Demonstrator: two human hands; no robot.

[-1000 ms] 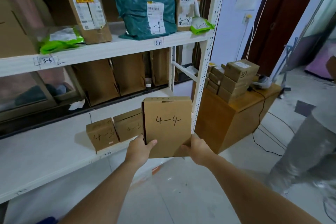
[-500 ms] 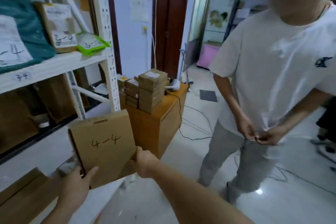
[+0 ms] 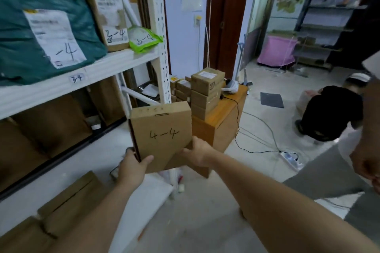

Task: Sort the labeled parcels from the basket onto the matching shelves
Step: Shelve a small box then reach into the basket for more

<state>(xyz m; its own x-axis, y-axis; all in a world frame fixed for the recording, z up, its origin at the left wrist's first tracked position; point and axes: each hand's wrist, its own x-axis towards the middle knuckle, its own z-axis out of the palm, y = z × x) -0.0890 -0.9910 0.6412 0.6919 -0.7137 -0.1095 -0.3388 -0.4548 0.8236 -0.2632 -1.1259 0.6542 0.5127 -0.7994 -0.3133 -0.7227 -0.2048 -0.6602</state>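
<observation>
A flat brown cardboard parcel point(image 3: 162, 135) marked "4-4" stands upright in front of me, over the right end of the lower white shelf point(image 3: 67, 172). My left hand point(image 3: 133, 167) grips its lower left corner, thumb on the front face. My right hand point(image 3: 198, 153) holds its lower right edge from behind. The upper shelf point(image 3: 61, 86) carries a tag reading "34" and holds a teal bag point(image 3: 24, 43), a brown box point(image 3: 111, 20) and a green pouch point(image 3: 144, 39), each marked with "-4" labels. The basket is out of view.
Brown boxes point(image 3: 67, 205) lie on the lower shelf at the bottom left. A perforated white upright point(image 3: 160, 33) ends the rack. A wooden cabinet point(image 3: 222, 123) with stacked small boxes point(image 3: 205, 92) stands behind the parcel. One person point(image 3: 333, 113) crouches at right; another's hand point(image 3: 368, 158) hangs nearby. Cables cross the floor.
The view has swung back left toward the rack. The parcel has risen and now stands more upright. The person at right has shifted to the frame's edge, and a crouching person has come into view.
</observation>
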